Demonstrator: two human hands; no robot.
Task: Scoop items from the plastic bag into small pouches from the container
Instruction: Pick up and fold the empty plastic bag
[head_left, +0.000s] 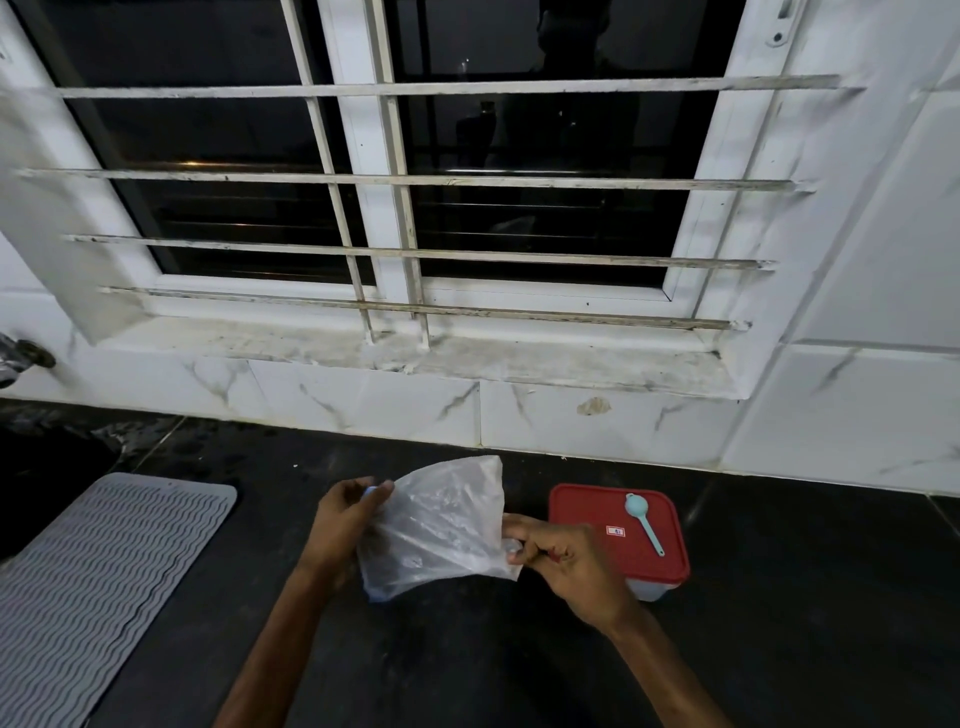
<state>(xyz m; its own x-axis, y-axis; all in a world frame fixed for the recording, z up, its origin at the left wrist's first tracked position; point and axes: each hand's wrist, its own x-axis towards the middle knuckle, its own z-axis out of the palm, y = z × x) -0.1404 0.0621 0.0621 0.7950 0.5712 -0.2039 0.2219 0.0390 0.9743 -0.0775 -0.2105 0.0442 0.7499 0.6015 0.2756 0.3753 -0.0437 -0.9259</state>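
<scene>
A clear, crumpled plastic bag (441, 525) with dark contents is held above the black counter between both hands. My left hand (345, 530) grips its left top edge, thumb and fingers pinching the plastic near a small blue bit. My right hand (563, 558) pinches the bag's lower right corner. Just right of the bag stands a container with a red lid (587, 506), its lid on. A light blue scoop (644, 522) lies on that lid. No pouches are visible.
A grey ribbed mat (98, 571) lies at the left on the black counter (805, 597). Behind runs a white marble-tiled wall (363, 405) with a barred window and sill. A dark tap fitting (26, 356) juts out at the far left.
</scene>
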